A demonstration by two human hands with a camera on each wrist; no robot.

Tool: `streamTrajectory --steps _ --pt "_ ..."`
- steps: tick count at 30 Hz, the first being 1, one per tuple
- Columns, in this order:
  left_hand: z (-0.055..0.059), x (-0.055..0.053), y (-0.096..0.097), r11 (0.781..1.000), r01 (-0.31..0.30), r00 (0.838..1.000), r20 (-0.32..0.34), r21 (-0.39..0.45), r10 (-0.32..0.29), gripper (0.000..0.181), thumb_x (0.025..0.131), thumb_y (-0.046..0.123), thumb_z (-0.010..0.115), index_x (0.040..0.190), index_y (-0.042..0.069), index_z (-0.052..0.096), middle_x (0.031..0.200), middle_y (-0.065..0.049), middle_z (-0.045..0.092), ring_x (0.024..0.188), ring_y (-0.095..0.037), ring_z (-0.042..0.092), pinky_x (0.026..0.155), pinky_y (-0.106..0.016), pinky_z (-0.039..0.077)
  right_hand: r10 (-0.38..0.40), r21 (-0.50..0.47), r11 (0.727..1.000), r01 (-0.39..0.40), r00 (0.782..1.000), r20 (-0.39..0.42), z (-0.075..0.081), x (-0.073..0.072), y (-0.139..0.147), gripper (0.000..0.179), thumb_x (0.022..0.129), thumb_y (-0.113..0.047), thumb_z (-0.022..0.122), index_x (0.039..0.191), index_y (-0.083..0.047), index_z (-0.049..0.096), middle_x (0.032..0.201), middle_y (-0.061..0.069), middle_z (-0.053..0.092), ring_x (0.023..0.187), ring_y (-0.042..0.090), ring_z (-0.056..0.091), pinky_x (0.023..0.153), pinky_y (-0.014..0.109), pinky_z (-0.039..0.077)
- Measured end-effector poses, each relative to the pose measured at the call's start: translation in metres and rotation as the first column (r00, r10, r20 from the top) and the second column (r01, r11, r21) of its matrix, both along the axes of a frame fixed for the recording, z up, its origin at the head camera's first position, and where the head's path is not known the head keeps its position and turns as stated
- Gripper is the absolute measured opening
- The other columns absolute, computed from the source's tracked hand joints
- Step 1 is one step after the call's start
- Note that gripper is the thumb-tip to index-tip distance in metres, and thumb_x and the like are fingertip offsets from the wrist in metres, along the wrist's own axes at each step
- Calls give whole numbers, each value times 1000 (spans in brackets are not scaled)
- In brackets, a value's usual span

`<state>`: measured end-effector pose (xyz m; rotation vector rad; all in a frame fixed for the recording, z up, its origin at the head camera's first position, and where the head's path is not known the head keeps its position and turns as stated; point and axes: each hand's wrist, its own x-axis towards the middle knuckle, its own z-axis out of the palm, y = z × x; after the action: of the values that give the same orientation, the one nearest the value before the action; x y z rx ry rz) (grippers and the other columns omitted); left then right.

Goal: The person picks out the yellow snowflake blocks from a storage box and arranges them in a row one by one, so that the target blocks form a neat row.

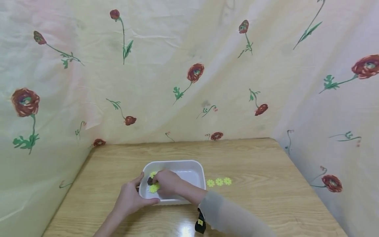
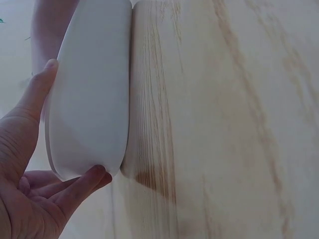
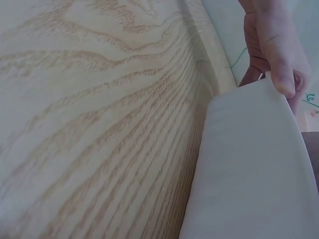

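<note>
A white rectangular plastic tray (image 1: 189,164) stands on the wooden table. My left hand (image 1: 130,197) holds its left end, the thumb at the near rim and the fingers round the far left side; the left wrist view shows this hand (image 2: 37,164) against the tray's outer wall (image 2: 92,89). Inside the tray, my right hand (image 1: 168,182) reaches down at the left part with bent fingers. Beside its fingertips lie yellow flower-shaped pieces (image 1: 153,188) and a dark brown piece (image 1: 150,181). The right fingertips are hidden, so whether they pinch a piece is unclear.
Three yellow flower-shaped pieces (image 1: 219,182) lie in a row on the table (image 1: 251,204), right of the tray. A black strap-like device (image 1: 200,223) hangs at the right wrist. Flower-printed cloth (image 1: 160,82) encloses the table's back and sides.
</note>
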<state>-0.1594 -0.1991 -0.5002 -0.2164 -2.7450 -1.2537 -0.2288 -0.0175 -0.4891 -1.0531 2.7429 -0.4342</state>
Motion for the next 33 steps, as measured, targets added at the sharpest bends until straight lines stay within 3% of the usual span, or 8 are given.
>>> streamTrajectory --steps 6,13,21,26,33 --pt "0 0 0 1000 4 1000 -7 -10 -4 125 55 46 106 149 -13 50 134 -30 70 100 -25 77 71 -21 59 7 7 1000 -7 1000 -18 -1 2 -2 27 83 -5 84 109 -14 83 87 -11 72 70 5 50 62 16 42" --pt "-1 0 -1 1000 11 1000 -14 4 -11 123 56 44 106 149 -13 50 136 -30 68 104 -26 77 74 -25 63 86 108 991 -75 991 -102 3 4 -7 37 84 -16 88 121 -19 81 105 -6 74 77 4 50 63 15 43" --pt "-1 0 -1 1000 10 1000 -27 -9 -10 122 56 44 106 149 -14 51 129 -29 73 96 -23 78 70 -20 59 198 165 972 -166 960 -198 4 3 -12 29 81 -16 89 109 -21 83 101 -8 73 83 2 57 74 13 48" --pt "-1 1 0 1000 9 1000 -15 -14 -10 122 58 45 105 149 -14 50 128 -29 73 96 -24 78 70 -19 58 207 171 969 -177 961 -181 3 3 -14 28 79 -15 90 105 -19 81 102 -6 71 80 2 55 70 12 46" --pt "-1 1 1 1000 11 1000 -14 -13 -11 121 58 44 106 148 -15 50 129 -32 71 100 -27 79 69 -18 59 198 200 965 -168 970 -138 4 4 -18 36 80 -16 91 115 -22 83 113 -4 72 81 4 55 68 14 45"
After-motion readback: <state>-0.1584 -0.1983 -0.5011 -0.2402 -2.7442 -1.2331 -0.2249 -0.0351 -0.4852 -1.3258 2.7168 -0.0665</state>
